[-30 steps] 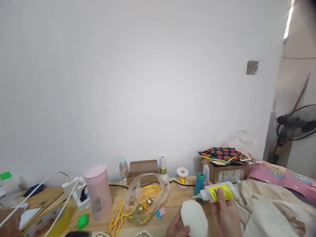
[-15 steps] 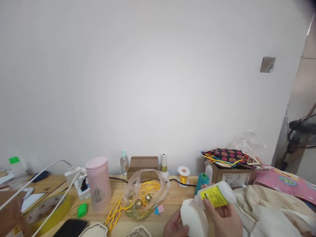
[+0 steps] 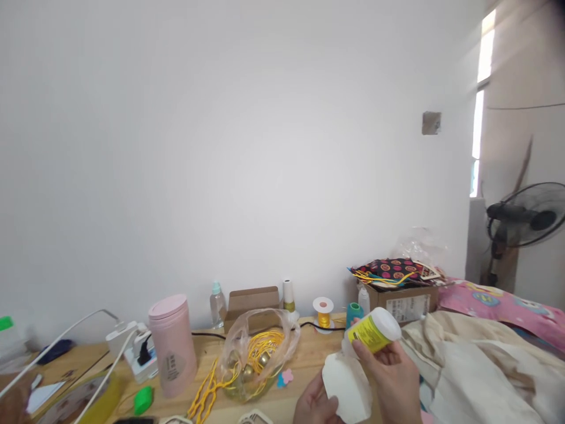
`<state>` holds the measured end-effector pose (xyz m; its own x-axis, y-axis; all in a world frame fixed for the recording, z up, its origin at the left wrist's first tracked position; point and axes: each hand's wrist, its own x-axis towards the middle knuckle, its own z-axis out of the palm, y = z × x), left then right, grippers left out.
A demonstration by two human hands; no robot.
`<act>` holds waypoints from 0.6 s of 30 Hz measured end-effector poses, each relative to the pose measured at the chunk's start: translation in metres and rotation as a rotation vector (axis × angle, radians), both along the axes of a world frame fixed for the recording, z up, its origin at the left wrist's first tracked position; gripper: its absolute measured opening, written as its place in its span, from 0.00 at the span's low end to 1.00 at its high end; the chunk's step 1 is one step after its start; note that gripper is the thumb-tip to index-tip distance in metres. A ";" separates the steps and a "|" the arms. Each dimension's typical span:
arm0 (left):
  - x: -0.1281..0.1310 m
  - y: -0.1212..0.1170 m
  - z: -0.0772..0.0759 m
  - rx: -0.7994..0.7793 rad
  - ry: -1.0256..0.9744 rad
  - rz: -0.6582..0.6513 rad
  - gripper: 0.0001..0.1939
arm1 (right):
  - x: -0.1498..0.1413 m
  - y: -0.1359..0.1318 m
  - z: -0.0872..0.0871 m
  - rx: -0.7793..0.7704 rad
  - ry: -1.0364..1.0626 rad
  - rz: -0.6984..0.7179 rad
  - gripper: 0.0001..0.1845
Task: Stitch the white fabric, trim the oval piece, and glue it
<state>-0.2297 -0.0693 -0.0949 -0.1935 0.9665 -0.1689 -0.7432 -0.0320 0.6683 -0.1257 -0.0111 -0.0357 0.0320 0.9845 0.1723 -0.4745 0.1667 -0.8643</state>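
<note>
My right hand (image 3: 392, 380) grips a white glue bottle with a yellow label (image 3: 371, 331), tipped so its nozzle end points down onto a flat white oval piece (image 3: 346, 386). My left hand (image 3: 314, 405) holds that white piece from below at the bottom edge of the view. Both hands hover over the wooden table (image 3: 309, 353), just in front of a teal thread spool (image 3: 352, 311).
On the table stand a pink tumbler (image 3: 173, 344), a clear bag of yellow cord and brass bells (image 3: 258, 353), a small cardboard box (image 3: 251, 302), a yellow ribbon spool (image 3: 324, 312) and a power strip (image 3: 135, 347). A box of patterned cloth (image 3: 397, 285), beige fabric (image 3: 477, 365) and a fan (image 3: 525, 215) lie right.
My right hand has tilted the glue bottle from lying sideways to nozzle-down over the white piece. The view has swung left and back right.
</note>
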 end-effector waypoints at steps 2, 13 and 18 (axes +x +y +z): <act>0.002 -0.004 0.006 -0.050 0.003 0.002 0.32 | 0.001 0.000 0.002 0.031 -0.015 0.002 0.22; 0.017 -0.019 0.028 -0.073 0.072 0.013 0.32 | 0.002 0.006 0.004 0.119 0.022 0.053 0.22; 0.022 -0.023 0.031 -0.050 0.088 0.029 0.29 | 0.001 0.003 0.007 0.151 -0.002 0.044 0.21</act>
